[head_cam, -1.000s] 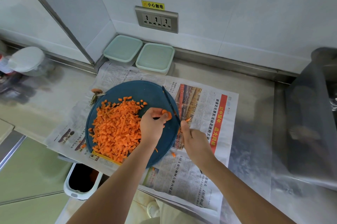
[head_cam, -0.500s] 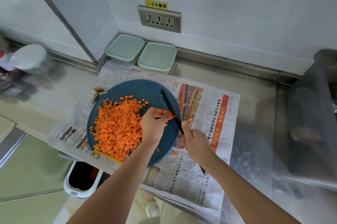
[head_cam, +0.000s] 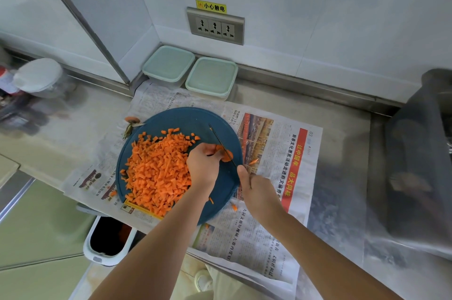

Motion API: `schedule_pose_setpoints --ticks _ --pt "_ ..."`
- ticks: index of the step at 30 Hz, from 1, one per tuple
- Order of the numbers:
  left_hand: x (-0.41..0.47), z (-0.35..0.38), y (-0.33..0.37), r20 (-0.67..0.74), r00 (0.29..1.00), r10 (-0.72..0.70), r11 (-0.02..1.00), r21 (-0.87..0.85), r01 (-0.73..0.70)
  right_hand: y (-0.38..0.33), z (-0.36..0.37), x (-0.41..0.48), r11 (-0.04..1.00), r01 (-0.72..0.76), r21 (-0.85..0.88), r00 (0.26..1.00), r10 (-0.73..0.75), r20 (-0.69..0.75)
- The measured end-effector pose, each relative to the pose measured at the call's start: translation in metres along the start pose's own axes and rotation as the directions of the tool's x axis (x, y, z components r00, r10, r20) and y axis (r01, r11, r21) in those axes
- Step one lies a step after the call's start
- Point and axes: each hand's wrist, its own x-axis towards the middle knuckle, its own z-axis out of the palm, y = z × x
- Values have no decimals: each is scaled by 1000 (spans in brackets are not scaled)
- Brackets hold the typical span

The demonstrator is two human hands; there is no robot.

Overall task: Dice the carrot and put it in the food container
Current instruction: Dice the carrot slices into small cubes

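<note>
A big heap of diced carrot point(head_cam: 159, 172) covers the left half of a round blue cutting board point(head_cam: 186, 118). At the board's right side my left hand point(head_cam: 204, 167) pinches a small carrot piece point(head_cam: 226, 154) down with curled fingers. My right hand point(head_cam: 256, 189) grips a knife point(head_cam: 221, 144) by its handle, the thin blade standing edge-down right against that piece. Two lidded pale green food containers point(head_cam: 168, 66) point(head_cam: 211, 77) stand side by side at the wall behind the board.
Newspaper point(head_cam: 281, 153) lies under the board. A carrot top and peel point(head_cam: 132, 122) sit off the board's left edge; a few stray bits lie on the paper. A white waste bin point(head_cam: 107, 241) hangs below the counter edge. A jar point(head_cam: 39, 77) stands far left, a sink point(head_cam: 415, 153) at right.
The knife blade has swung from slanting to upright at the carrot piece. My left hand stays on the piece.
</note>
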Motion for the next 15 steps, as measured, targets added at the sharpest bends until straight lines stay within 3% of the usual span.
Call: schedule_pose_setpoints --ticks 11,15 --pt "5 1 3 1 999 53 995 81 -53 -6 3 2 999 -50 -17 998 50 -27" --pt "3 2 -3 36 973 228 938 260 -229 -12 -2 7 997 -69 36 998 69 4"
